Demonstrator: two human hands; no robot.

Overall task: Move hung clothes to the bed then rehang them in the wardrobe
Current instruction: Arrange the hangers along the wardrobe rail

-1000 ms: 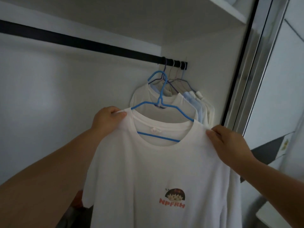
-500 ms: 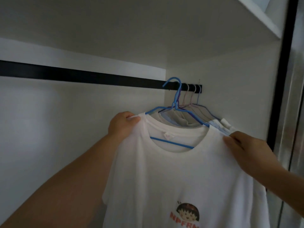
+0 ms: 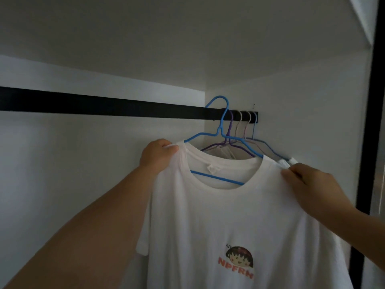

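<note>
A white T-shirt (image 3: 233, 222) with a cartoon print and red letters hangs on a blue hanger (image 3: 221, 130). My left hand (image 3: 158, 155) grips the shirt's left shoulder and my right hand (image 3: 312, 184) grips its right shoulder. The hanger's hook rises just above the black wardrobe rail (image 3: 104, 104), in front of it. Whether the hook rests on the rail I cannot tell. Behind the shirt, several other hangers (image 3: 239, 130) with pale clothes hang at the rail's right end, mostly hidden.
The white back wall (image 3: 73, 163) of the wardrobe is to the left, under the rail. A shelf underside (image 3: 187, 38) spans the top. The dark door frame (image 3: 373, 122) runs down the right edge, close to my right hand.
Both hands have lifted the shirt and hanger upward and toward the rail. The hook was below the rail and now tops it. The view has tilted up and closer.
</note>
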